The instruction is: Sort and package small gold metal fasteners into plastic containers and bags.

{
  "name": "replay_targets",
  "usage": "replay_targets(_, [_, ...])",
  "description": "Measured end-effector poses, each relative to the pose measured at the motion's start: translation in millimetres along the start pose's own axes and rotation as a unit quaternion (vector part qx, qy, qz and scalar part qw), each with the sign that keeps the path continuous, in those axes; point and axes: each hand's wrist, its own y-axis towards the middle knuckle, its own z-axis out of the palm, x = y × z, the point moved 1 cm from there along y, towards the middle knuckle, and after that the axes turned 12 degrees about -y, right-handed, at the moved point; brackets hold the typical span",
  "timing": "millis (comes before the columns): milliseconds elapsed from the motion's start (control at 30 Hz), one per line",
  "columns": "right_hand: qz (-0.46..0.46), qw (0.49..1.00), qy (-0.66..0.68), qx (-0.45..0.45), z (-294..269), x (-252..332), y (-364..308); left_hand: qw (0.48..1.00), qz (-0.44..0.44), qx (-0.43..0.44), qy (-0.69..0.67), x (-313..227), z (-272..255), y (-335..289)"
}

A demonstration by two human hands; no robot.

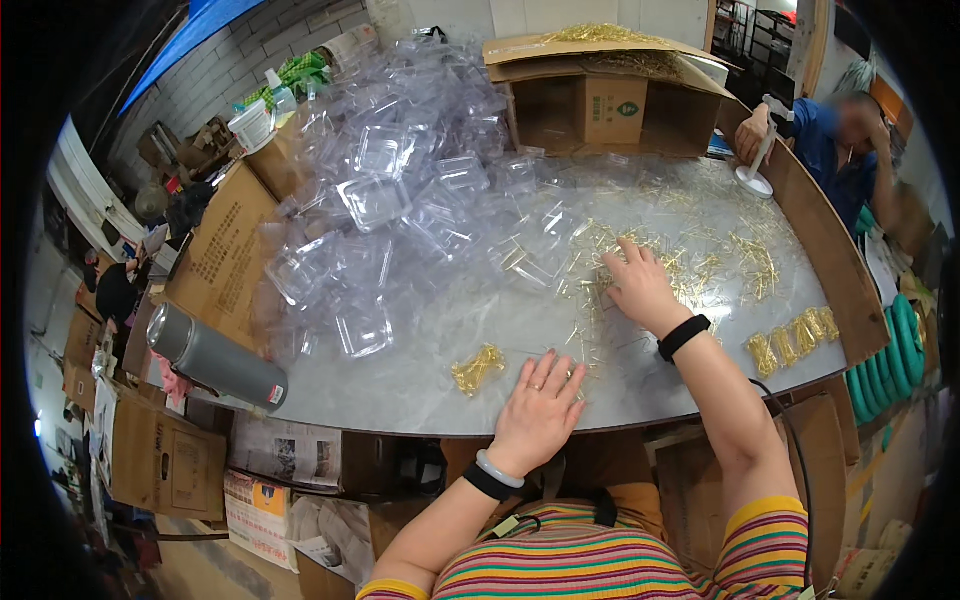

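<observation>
Thin gold-coloured metal pins point(755, 268) lie scattered over the right half of the grey tabletop point(440, 340). Among them is my right hand point(642, 288), palm down with fingers stretched out over the loose pins. My left hand point(540, 410) rests near the table's front edge, fingers spread and a ring on one of them. Beside it, to the left, sits a small bundle of gold pins point(478, 370). Several similar bundles point(795, 338) stand in a row at the right front edge. What lies under either palm is hidden.
Clear plastic clamshell boxes point(385, 190) are heaped on the left. A grey bottle point(215, 355) lies at the left front corner. Cardboard walls point(825, 250) edge the table, and an opened carton point(610, 105) stands at the back. A co-worker point(835, 150) sits beyond the right side, near a white stand point(755, 178).
</observation>
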Motion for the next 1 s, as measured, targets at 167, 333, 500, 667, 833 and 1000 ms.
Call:
replay_targets(167, [-0.096,0.986,0.131,0.03,-1,18,-31,1.0,0.01,0.004,-0.004,1,2,-1])
replay_targets(333, [-0.156,0.959,0.216,0.093,-23,22,-54,0.999,-0.032,-0.029,0.026,-1,1,0])
replay_targets(500, [-0.154,0.969,0.182,0.06,-17,10,-47,0.999,-0.042,-0.013,0.031,-3,6,-2])
replay_targets(667, [-0.138,0.965,0.215,0.063,-9,10,-29,0.999,-0.027,-0.017,0.034,1,4,-1])
replay_targets(833, [-0.186,0.937,0.253,0.152,-12,12,-32,0.999,-0.034,-0.01,0.032,-2,2,1])
replay_targets(1000, [-0.116,0.965,0.233,0.038,-46,3,-64,0.999,-0.038,-0.01,0.017,0,2,-1])
